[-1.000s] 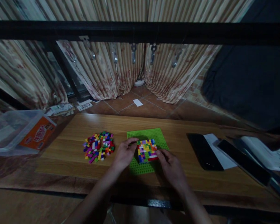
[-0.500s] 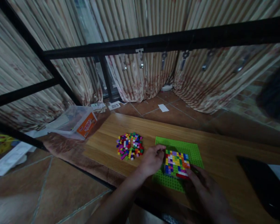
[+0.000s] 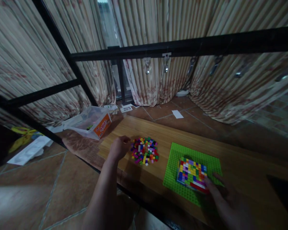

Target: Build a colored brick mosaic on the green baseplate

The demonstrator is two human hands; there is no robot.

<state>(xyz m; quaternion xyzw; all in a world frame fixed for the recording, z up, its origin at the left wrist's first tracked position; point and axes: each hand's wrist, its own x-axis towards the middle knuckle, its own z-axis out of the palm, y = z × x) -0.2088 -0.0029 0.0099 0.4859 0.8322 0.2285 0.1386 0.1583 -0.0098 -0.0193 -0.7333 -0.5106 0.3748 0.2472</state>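
My left hand (image 3: 120, 148) is at the left edge of a pile of small coloured toy bricks (image 3: 144, 151) on the wooden table. Its fingers curl inward, and whatever may be between them is hidden. A block built of many coloured bricks (image 3: 192, 172) stands on a bright green studded baseplate (image 3: 171, 172). At the block's near right corner is my right hand (image 3: 228, 198), blurred, its thumb touching or very close to the bricks. The other fingers are spread apart from the thumb, over the baseplate's right side.
A clear plastic tub (image 3: 90, 123) with an orange label stands on the floor beyond the left end of the wooden table (image 3: 144, 126). A dark flat object (image 3: 283, 191) lies at the right. A black metal bar (image 3: 158, 49) crosses in front of striped curtains (image 3: 148, 86).
My left hand has left the brick block and moved left, past the loose pile to its far edge. My right hand's fingers have spread away from the block. The view has shifted left.
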